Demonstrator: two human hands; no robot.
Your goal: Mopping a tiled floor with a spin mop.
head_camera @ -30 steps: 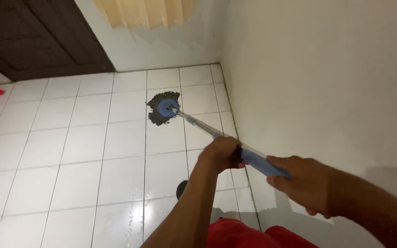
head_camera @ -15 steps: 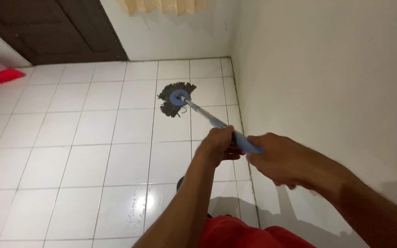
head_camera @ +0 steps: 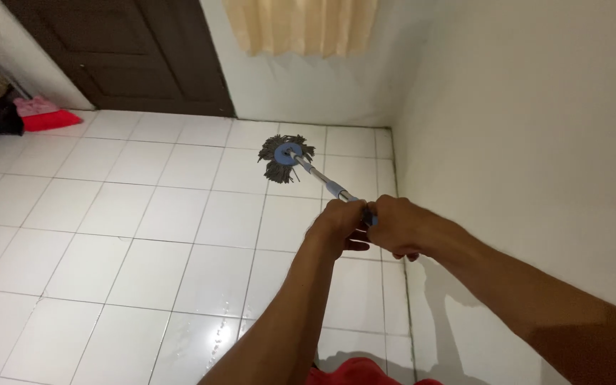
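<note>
A mop with a blue disc and dark grey strands (head_camera: 286, 157) rests on the white tiled floor (head_camera: 144, 235) near the room's far corner. Its metal and blue handle (head_camera: 322, 182) runs back toward me. My left hand (head_camera: 340, 227) is closed around the handle. Right behind it, my right hand (head_camera: 397, 228) grips the handle's end, touching the left hand. Both arms stretch forward.
A cream wall (head_camera: 536, 142) runs along the right side. A dark brown door (head_camera: 130, 57) and a beige curtain (head_camera: 301, 25) stand at the back. Red and pink cloth items (head_camera: 37, 114) lie at the far left. The floor shines wet near me.
The mop head slid further away toward the far wall. My right hand moved up the handle until it met my left hand. The view tilted up and left.
</note>
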